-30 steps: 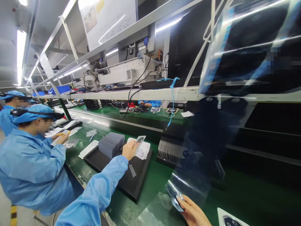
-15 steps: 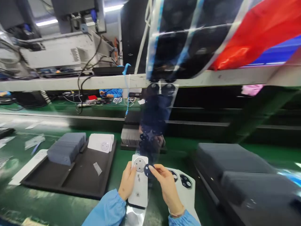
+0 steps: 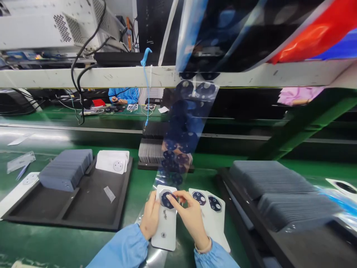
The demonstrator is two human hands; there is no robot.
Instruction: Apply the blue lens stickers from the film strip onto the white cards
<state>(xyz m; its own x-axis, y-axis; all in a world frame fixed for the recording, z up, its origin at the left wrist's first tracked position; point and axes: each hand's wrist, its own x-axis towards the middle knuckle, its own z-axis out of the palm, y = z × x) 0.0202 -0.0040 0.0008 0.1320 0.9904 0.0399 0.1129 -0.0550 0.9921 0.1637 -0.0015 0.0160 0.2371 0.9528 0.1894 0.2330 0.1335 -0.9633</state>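
Note:
My left hand [image 3: 150,217] grips the left edge of a white phone back panel [image 3: 167,236], which lies upright before me with small dark markings. Between the thumb and fingers of my right hand [image 3: 192,219] is a dark blue round camera sticker [image 3: 168,201] with holes. It lies over the panel's round camera area; whether it is stuck down I cannot tell. Right of my right hand, two white panels [image 3: 209,223] overlap, dark camera discs on them. A clear film strip [image 3: 184,130] bearing dark round stickers hangs behind the panel and runs down beneath it.
A black tray [image 3: 92,219] on the left holds stacked grey sheets [image 3: 65,169] and white panels [image 3: 111,160]. Another black tray [image 3: 315,238] with grey stacks stands at right. A white beam [image 3: 111,77] crosses overhead. Behind it, a person in blue sleeves [image 3: 129,95] sits at another bench.
My right hand has brought the round sticker leftward from beside the panel onto its camera area. The view has tilted down and shifted, so the beam sits higher.

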